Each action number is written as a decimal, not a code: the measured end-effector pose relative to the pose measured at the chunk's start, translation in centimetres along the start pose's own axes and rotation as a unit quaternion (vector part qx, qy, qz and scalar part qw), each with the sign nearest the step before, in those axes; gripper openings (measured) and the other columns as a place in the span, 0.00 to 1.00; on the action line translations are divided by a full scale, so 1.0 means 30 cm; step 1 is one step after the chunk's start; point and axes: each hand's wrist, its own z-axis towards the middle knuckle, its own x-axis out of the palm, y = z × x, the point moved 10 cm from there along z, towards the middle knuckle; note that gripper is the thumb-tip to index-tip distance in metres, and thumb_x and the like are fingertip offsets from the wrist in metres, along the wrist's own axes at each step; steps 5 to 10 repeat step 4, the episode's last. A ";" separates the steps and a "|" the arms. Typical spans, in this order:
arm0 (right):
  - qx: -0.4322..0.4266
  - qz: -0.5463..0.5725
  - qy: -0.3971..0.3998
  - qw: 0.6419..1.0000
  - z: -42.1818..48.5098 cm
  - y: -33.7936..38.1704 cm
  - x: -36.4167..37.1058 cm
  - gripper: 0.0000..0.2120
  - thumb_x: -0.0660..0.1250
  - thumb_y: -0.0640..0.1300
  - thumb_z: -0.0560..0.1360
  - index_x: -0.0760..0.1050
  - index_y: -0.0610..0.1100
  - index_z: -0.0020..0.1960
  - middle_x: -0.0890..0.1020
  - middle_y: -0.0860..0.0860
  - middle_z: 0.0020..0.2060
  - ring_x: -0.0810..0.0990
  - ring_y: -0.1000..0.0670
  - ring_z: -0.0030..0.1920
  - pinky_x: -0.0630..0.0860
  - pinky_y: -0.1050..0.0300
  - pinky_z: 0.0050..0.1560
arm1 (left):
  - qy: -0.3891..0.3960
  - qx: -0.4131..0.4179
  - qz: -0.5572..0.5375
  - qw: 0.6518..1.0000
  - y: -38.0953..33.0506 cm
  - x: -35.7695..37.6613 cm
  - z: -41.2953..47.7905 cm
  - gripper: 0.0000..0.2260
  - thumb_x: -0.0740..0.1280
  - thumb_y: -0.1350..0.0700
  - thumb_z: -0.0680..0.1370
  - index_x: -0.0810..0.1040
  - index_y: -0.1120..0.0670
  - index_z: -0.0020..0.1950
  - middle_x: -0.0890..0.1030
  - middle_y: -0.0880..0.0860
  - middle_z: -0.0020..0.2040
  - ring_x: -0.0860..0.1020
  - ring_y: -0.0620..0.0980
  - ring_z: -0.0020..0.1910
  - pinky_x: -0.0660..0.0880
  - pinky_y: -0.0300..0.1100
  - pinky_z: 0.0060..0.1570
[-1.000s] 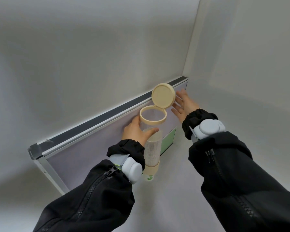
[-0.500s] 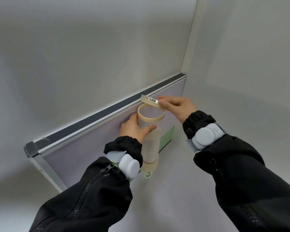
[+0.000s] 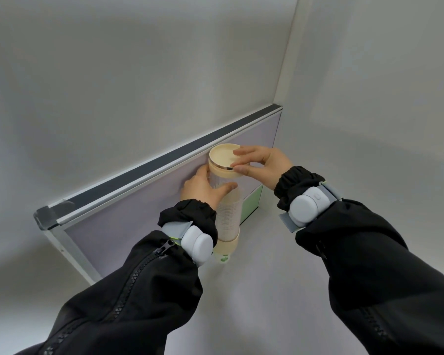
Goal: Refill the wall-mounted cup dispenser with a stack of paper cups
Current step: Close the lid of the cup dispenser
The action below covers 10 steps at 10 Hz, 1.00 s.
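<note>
The dispenser (image 3: 227,201) stands upright near the middle of the frame, fixed against a lilac panel (image 3: 128,216). It is a clear tube with a cream collar at the top and a cream base ring at the bottom. Its cream lid (image 3: 222,155) lies flat on the collar, closed, with a thin bright line running round the seam between lid and collar. Through the clear wall shows a stack of cups (image 3: 228,213), white with fine rings where the rims nest; it fills the tube from below the left thumb down to the base ring. Under the base pokes the lowest cup, white with a small green mark (image 3: 224,258).

The left hand (image 3: 203,189) wraps the upper tube just under the collar, thumb across the front and the other fingers curled round the far side, out of sight. The right hand (image 3: 263,163) sits at the lid from the right: its fingers lie slightly spread on the lid's top edge, and the thumb presses the collar's side, so lid and collar are pinched between them.

Both arms wear black sleeves with a pale grey band (image 3: 306,207) at each wrist. The panel has a dark top strip (image 3: 164,162) in a silver frame and runs from lower left to the room corner at right of centre. A green patch (image 3: 251,202) shows on the panel just right of the tube. Plain grey walls fill the rest.
</note>
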 end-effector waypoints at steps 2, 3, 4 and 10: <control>0.005 -0.022 -0.028 0.999 -0.028 0.012 -0.015 0.08 0.69 0.45 0.70 0.81 0.47 0.49 0.77 0.48 0.59 0.73 0.50 0.60 0.66 0.50 0.65 | 0.005 0.015 0.017 1.000 -0.036 -0.014 -0.016 0.28 0.70 0.44 0.67 0.68 0.52 0.63 0.76 0.54 0.62 0.73 0.55 0.60 0.66 0.41 0.51; 0.013 -0.015 -0.062 0.998 -0.074 0.018 -0.088 0.13 0.68 0.51 0.71 0.76 0.51 0.55 0.76 0.51 0.59 0.73 0.52 0.60 0.68 0.54 0.63 | -0.040 0.084 0.017 0.995 -0.127 -0.062 -0.058 0.31 0.69 0.42 0.68 0.63 0.50 0.66 0.73 0.52 0.64 0.70 0.53 0.63 0.64 0.40 0.52; 0.037 0.000 -0.109 0.993 -0.127 0.009 -0.177 0.15 0.67 0.53 0.71 0.74 0.53 0.57 0.77 0.51 0.59 0.74 0.53 0.59 0.69 0.56 0.62 | -0.068 0.105 0.016 0.992 -0.209 -0.088 -0.091 0.36 0.66 0.39 0.69 0.57 0.52 0.71 0.67 0.54 0.70 0.64 0.52 0.67 0.59 0.37 0.54; 0.037 0.000 -0.109 0.993 -0.127 0.009 -0.177 0.15 0.67 0.53 0.71 0.74 0.53 0.57 0.77 0.51 0.59 0.74 0.53 0.59 0.69 0.56 0.62 | -0.068 0.105 0.016 0.992 -0.209 -0.088 -0.091 0.36 0.66 0.39 0.69 0.57 0.52 0.71 0.67 0.54 0.70 0.64 0.52 0.67 0.59 0.37 0.54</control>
